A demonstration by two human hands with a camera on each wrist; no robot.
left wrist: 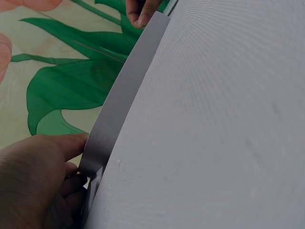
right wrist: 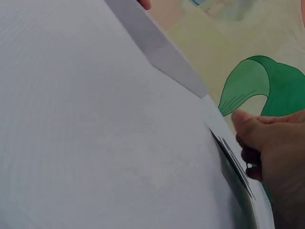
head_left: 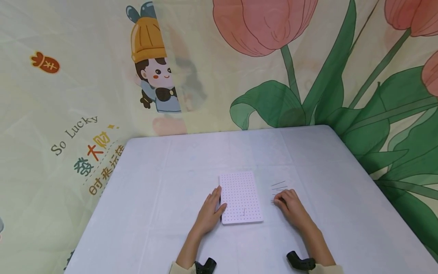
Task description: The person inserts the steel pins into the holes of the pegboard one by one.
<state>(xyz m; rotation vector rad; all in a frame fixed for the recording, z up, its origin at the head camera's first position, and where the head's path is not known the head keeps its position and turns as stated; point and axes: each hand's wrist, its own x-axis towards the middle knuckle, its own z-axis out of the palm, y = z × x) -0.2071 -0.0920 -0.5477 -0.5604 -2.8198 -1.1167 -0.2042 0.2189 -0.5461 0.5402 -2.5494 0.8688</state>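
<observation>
A white pegboard (head_left: 241, 198) with rows of small holes lies on the table, and one thin stick (head_left: 244, 211) stands in its near part. My left hand (head_left: 208, 214) rests along the board's left side, fingers stretched and thumb at the edge. In the left wrist view the thumb touches the board's side wall (left wrist: 121, 95). My right hand (head_left: 292, 207) is right of the board, thumb and forefinger pinched together at a thin dark stick whose end pokes out past the fingertips. Several more such sticks (head_left: 278, 186) lie beside it; the hand covers part of the row.
The table (head_left: 191, 152) wears a white cloth, its far edge against a printed wall hanging (head_left: 205, 68) with tulips and a cartoon figure. Dark camera mounts sit at the left wrist (head_left: 206, 265) and right wrist (head_left: 300, 260).
</observation>
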